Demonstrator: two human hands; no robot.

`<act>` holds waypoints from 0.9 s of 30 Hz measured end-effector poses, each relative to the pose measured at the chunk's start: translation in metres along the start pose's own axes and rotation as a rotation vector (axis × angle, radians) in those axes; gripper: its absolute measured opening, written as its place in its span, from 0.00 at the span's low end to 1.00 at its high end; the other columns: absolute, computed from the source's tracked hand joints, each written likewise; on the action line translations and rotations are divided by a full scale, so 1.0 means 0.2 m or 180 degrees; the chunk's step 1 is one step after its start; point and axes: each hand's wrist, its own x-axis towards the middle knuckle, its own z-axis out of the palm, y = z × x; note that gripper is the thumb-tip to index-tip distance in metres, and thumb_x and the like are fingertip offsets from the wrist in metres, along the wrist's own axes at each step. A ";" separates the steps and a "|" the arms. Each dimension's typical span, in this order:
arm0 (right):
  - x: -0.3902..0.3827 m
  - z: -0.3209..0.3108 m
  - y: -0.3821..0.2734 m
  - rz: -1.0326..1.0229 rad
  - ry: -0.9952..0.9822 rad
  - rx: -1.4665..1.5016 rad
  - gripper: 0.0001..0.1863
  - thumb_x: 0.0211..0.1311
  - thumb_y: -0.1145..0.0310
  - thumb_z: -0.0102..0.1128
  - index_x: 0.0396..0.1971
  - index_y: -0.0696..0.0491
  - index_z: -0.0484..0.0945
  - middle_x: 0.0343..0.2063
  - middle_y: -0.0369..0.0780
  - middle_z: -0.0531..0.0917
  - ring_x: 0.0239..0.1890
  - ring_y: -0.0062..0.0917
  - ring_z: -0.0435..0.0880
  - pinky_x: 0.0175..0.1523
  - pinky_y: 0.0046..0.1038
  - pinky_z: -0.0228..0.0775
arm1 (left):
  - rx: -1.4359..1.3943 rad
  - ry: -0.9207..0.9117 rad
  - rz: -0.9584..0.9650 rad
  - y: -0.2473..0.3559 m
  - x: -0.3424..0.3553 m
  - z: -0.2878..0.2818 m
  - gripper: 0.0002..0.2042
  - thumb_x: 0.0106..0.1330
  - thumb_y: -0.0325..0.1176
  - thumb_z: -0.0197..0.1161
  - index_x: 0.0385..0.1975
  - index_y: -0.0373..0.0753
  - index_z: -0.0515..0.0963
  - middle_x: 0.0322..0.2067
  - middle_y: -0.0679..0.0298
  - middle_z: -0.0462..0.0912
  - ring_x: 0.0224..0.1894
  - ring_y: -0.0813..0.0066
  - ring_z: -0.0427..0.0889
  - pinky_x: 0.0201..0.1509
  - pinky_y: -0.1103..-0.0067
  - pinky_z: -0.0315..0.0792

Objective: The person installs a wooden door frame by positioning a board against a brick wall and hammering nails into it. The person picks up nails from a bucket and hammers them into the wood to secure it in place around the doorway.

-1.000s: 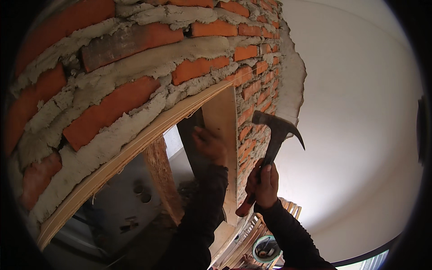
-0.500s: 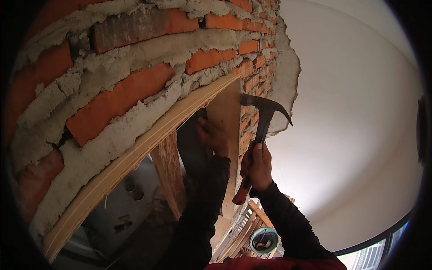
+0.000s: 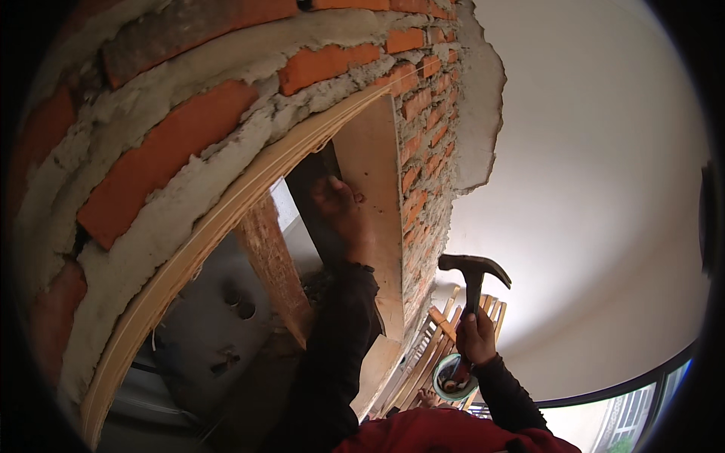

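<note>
My right hand (image 3: 476, 341) grips a claw hammer (image 3: 474, 273) by its handle, out to the right of the brick wall; the dark steel head points up and touches nothing. Inside the wooden frame, my left hand (image 3: 343, 215) is raised with its fingers curled in, close to the inner face of a pale wooden board (image 3: 380, 204). Whatever those fingers may hold is too small or hidden to make out. Small dark marks dot the board near that hand. A pale wooden beam (image 3: 219, 215) with strings along it runs under the bricks.
Brick and rough mortar (image 3: 170, 155) fill the upper left. A rough wooden post (image 3: 272, 264) leans inside the opening. Below the right hand stand a slatted wooden platform (image 3: 429, 355) and a round bucket (image 3: 445, 389) with things inside. A smooth white wall (image 3: 581, 204) curves at the right.
My right hand has lowered the hammer down and to the right, away from the board. My left hand stays by the board, its fingers still curled. The view has shifted slightly.
</note>
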 end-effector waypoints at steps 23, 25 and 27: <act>-1.18 -1.80 2.15 0.4206 0.1493 -0.2270 0.26 0.74 0.53 0.48 0.33 0.63 0.83 0.22 0.43 0.83 0.23 0.31 0.79 0.26 0.36 0.69 | -0.0074 0.0187 0.0057 -0.22 -0.19 -0.14 0.29 0.78 0.56 0.46 0.67 0.40 0.63 0.61 0.62 0.73 0.60 0.71 0.75 0.71 0.73 0.65; -1.04 -1.83 2.21 0.4179 0.1391 -0.2276 0.27 0.74 0.52 0.48 0.33 0.63 0.83 0.22 0.43 0.83 0.23 0.31 0.79 0.26 0.36 0.69 | -0.0301 -0.0137 0.0025 -0.22 -0.18 -0.17 0.29 0.78 0.56 0.45 0.68 0.40 0.62 0.62 0.61 0.72 0.61 0.70 0.74 0.71 0.72 0.64; -0.92 -1.86 2.27 0.4132 0.1303 -0.2294 0.27 0.74 0.52 0.48 0.33 0.62 0.83 0.22 0.42 0.83 0.22 0.31 0.79 0.26 0.36 0.68 | -0.0391 -0.0245 -0.0015 -0.22 -0.18 -0.22 0.29 0.78 0.56 0.44 0.68 0.40 0.61 0.63 0.60 0.71 0.61 0.69 0.73 0.72 0.72 0.63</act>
